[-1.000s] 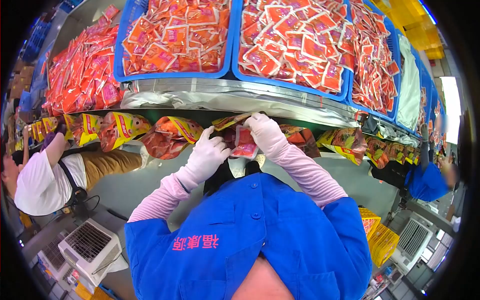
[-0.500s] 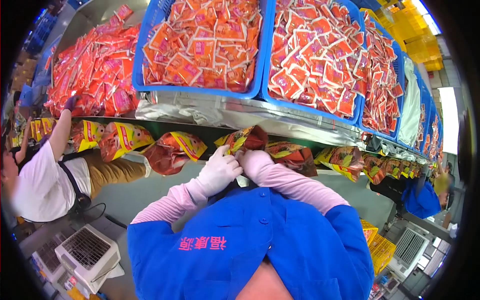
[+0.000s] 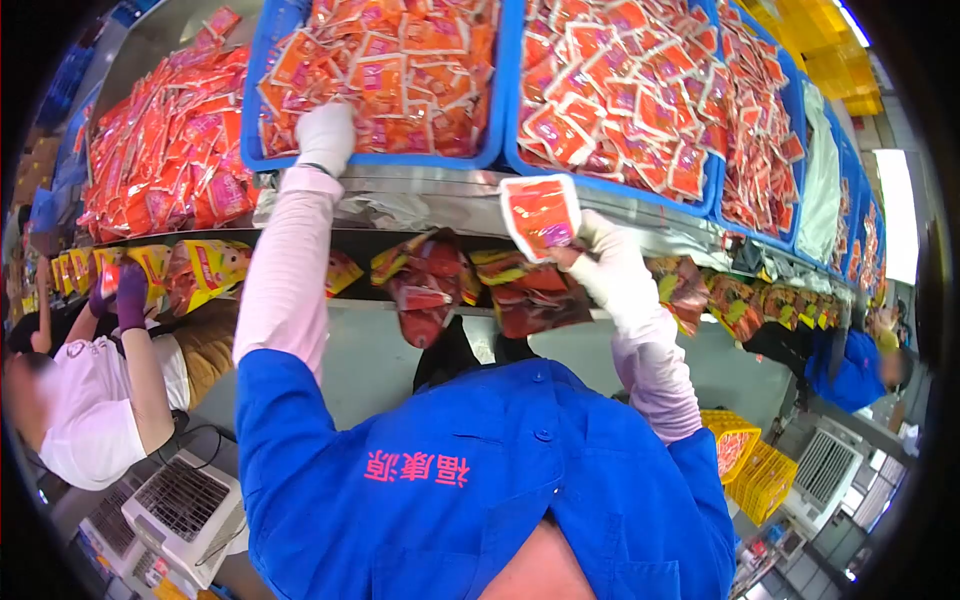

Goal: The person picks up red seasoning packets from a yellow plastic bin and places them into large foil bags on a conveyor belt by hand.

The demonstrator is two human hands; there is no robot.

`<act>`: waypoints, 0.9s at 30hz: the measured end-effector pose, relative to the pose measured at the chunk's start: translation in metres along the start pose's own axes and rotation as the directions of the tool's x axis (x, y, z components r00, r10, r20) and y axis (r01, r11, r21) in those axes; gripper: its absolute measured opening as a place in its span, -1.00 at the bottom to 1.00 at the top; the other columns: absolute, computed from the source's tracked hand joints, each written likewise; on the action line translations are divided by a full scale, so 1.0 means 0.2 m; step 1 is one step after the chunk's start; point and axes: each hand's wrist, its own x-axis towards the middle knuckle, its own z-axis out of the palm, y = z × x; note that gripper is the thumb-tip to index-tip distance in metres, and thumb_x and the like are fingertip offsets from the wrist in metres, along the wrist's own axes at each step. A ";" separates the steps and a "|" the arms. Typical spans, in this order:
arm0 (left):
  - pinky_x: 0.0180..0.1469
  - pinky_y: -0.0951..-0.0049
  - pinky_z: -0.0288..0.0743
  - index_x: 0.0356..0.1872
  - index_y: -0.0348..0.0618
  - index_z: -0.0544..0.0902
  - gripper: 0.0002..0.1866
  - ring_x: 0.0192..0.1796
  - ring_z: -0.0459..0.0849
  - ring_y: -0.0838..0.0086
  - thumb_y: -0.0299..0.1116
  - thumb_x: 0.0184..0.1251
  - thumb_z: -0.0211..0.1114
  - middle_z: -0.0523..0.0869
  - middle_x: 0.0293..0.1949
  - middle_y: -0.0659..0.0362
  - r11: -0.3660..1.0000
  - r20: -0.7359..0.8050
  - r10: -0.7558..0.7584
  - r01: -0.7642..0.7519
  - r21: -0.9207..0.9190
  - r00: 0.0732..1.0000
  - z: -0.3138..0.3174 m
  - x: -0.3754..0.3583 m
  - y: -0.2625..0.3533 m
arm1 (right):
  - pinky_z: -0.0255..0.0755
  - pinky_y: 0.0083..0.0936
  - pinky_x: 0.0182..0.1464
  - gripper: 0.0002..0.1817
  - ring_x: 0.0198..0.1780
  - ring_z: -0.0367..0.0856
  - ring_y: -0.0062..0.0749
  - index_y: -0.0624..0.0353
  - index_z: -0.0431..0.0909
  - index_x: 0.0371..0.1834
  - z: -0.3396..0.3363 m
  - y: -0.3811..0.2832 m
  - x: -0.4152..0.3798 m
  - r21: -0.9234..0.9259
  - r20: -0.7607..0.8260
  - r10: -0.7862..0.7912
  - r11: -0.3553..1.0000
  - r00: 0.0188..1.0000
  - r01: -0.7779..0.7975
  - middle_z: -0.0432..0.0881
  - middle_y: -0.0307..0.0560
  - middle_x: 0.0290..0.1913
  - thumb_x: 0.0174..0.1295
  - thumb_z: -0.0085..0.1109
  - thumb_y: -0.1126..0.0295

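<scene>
My right hand (image 3: 604,262), in a white glove, pinches a red sachet (image 3: 541,216) with a white border and holds it up in front of the crates' near edge. My left hand (image 3: 325,138), also gloved, reaches over the rim of a blue crate (image 3: 400,160) onto its red-orange sachets (image 3: 382,75); its fingertips are hidden. Below my hands, a red and yellow pouch (image 3: 425,285) stands with its top open on the line. Another pouch (image 3: 530,292) is beside it, nearer my right hand.
A second blue crate (image 3: 620,185) of sachets stands to the right, with more crates beyond. At left, a metal tray holds a heap of red packets (image 3: 165,150). Co-workers stand at both sides, one in a white shirt (image 3: 95,410). Yellow crates (image 3: 762,480) are behind on the right.
Both hands have left the pouch they were at. My left hand has moved up and left to the crate; my right has moved right and now holds a sachet. The pouches shifted left.
</scene>
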 end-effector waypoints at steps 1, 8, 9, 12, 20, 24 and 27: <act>-0.08 0.13 0.63 -0.22 -0.08 0.74 -0.81 -0.03 0.76 0.15 -0.24 0.31 0.27 0.76 -0.22 -0.07 0.996 0.026 -0.018 0.021 -0.088 0.999 -0.08 -0.06 0.03 | 0.50 -0.53 -0.06 -0.73 -0.16 0.62 -0.61 0.22 0.61 0.06 -0.06 0.03 -0.05 0.129 -0.015 0.036 0.991 0.999 -0.033 0.76 -0.15 -0.09 0.32 0.28 0.44; -0.08 0.33 0.61 -0.30 -0.12 0.71 -0.75 -0.14 0.73 0.26 -0.64 -0.04 0.31 0.74 -0.26 0.12 0.446 -0.127 0.471 -0.359 -0.820 0.873 -0.50 -1.07 0.61 | 0.55 -0.45 -0.03 -0.65 -0.13 0.69 -0.51 0.19 0.59 0.13 -0.13 0.15 -0.20 0.321 0.012 -0.114 0.941 0.993 0.104 0.76 -0.17 -0.14 0.26 0.30 0.49; -0.07 0.28 0.62 -0.33 -0.04 0.72 -0.79 -0.14 0.73 0.25 -0.58 -0.03 0.35 0.75 -0.26 0.16 0.481 -0.174 0.566 -0.495 -0.723 0.805 -0.38 -1.18 0.72 | 0.57 -0.40 -0.05 -0.64 -0.16 0.74 -0.41 0.16 0.59 0.12 -0.09 0.20 -0.18 0.153 0.104 -0.141 0.980 0.984 0.124 0.78 -0.09 -0.16 0.25 0.31 0.45; 0.00 0.19 0.61 -0.24 -0.16 0.74 -0.76 -0.06 0.72 0.12 -0.32 0.06 0.43 0.73 -0.21 0.02 0.777 0.008 0.438 -0.374 -0.507 0.899 -0.10 -1.34 0.90 | 0.58 -0.15 -0.07 -0.78 -0.09 0.72 0.09 0.17 0.61 -0.13 0.09 0.21 -0.11 -0.438 0.365 -0.164 0.838 0.917 0.324 0.74 0.16 -0.16 0.19 0.28 0.36; 0.35 0.14 0.39 -0.53 -0.13 0.65 -0.94 -0.31 0.69 0.31 -0.40 -0.01 0.24 0.64 -0.54 0.14 0.822 -0.093 0.558 -0.564 -0.074 0.825 0.05 -1.39 0.67 | 0.64 -0.24 -0.05 -0.75 -0.10 0.79 -0.12 0.06 0.80 -0.15 0.58 0.14 0.23 -0.818 0.562 0.364 0.375 0.742 0.436 0.79 0.01 -0.11 0.20 0.25 0.24; 0.26 0.19 0.48 -0.44 -0.07 0.68 -0.94 -0.24 0.71 0.30 -0.39 0.09 0.25 0.65 -0.47 0.10 0.703 -0.078 0.682 -0.681 -0.205 0.728 -0.01 -1.39 0.60 | 0.61 -0.27 0.03 -0.68 0.02 0.75 -0.17 -0.06 0.77 -0.01 0.86 0.61 0.51 -0.805 0.587 0.530 0.303 0.612 0.510 0.77 -0.11 0.01 0.24 0.24 0.13; 0.15 0.19 0.52 -0.41 -0.07 0.66 -0.95 -0.23 0.71 0.25 -0.40 0.09 0.30 0.70 -0.35 0.08 0.690 -0.399 0.252 -0.453 -0.565 0.882 -0.25 -1.38 0.40 | 0.59 -0.29 0.09 -0.63 0.10 0.73 -0.21 -0.15 0.75 0.09 0.97 0.96 0.64 -0.819 0.527 0.668 0.234 0.525 0.525 0.76 -0.20 0.09 0.28 0.24 0.04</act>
